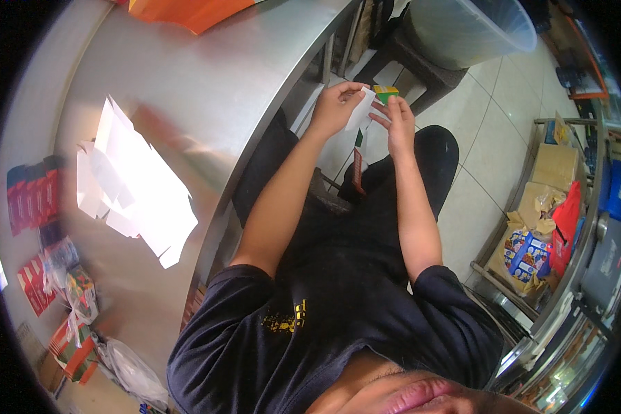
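On that long, silver metal table [255, 58] lie white cardboard pieces [145, 196]; past its right edge, the left hand [334, 109] pinches a small white, green-and-yellow card carton [360, 112], the right hand [399, 125] gripping its coloured end. A loose pinch could drop it; uneven pulling could crease it.

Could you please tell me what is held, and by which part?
Left hand: white card piece, near its top. Right hand: green-and-yellow piece, near its lower edge.
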`<act>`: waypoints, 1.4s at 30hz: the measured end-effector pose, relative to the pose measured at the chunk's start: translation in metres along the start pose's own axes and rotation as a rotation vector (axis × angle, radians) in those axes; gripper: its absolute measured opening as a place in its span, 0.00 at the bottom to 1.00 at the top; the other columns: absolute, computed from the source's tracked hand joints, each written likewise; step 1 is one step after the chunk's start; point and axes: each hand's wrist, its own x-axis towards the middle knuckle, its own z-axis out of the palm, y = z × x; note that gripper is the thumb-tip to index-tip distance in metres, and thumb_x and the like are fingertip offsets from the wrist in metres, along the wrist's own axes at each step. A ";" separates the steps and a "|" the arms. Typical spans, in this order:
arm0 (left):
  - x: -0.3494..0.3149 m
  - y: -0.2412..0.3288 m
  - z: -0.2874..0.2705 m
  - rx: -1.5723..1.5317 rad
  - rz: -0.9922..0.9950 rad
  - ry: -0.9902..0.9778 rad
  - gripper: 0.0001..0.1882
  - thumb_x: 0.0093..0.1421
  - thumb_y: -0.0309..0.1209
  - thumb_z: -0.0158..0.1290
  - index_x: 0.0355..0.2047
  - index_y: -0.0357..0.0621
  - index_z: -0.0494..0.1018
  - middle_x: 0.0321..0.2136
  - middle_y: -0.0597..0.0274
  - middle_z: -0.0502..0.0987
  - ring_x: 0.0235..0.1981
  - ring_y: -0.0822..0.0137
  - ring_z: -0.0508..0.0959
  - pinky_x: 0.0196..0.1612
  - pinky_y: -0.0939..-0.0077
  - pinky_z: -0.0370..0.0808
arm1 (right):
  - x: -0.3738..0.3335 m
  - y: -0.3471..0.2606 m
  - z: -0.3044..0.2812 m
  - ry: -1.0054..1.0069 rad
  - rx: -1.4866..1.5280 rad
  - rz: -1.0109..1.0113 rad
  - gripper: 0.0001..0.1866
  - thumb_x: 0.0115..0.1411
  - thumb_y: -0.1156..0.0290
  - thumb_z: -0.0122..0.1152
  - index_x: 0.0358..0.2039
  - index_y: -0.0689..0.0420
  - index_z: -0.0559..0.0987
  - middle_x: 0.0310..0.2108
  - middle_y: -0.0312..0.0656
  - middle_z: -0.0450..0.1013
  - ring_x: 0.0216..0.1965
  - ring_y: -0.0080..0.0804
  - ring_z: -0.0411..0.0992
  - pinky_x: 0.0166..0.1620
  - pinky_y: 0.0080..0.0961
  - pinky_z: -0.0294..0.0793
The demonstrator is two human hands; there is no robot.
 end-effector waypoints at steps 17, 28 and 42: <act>-0.004 0.004 0.004 0.231 0.167 0.037 0.14 0.62 0.31 0.62 0.48 0.43 0.82 0.37 0.60 0.85 0.39 0.73 0.81 0.40 0.77 0.78 | -0.005 0.014 0.005 -0.018 -0.327 -0.174 0.11 0.67 0.67 0.63 0.40 0.64 0.82 0.36 0.42 0.80 0.37 0.28 0.80 0.39 0.26 0.80; -0.002 0.002 0.002 0.163 0.015 -0.046 0.15 0.63 0.33 0.62 0.49 0.43 0.82 0.41 0.61 0.84 0.38 0.72 0.81 0.34 0.77 0.79 | 0.001 0.014 -0.005 -0.159 -0.157 0.036 0.12 0.71 0.65 0.57 0.45 0.61 0.78 0.37 0.38 0.77 0.38 0.24 0.76 0.41 0.24 0.78; -0.007 0.000 0.005 0.272 0.145 0.032 0.18 0.58 0.34 0.66 0.47 0.41 0.82 0.35 0.60 0.84 0.33 0.74 0.80 0.38 0.76 0.77 | -0.007 0.011 0.005 -0.090 -0.298 -0.168 0.10 0.68 0.73 0.60 0.46 0.63 0.78 0.34 0.42 0.80 0.34 0.25 0.79 0.39 0.22 0.79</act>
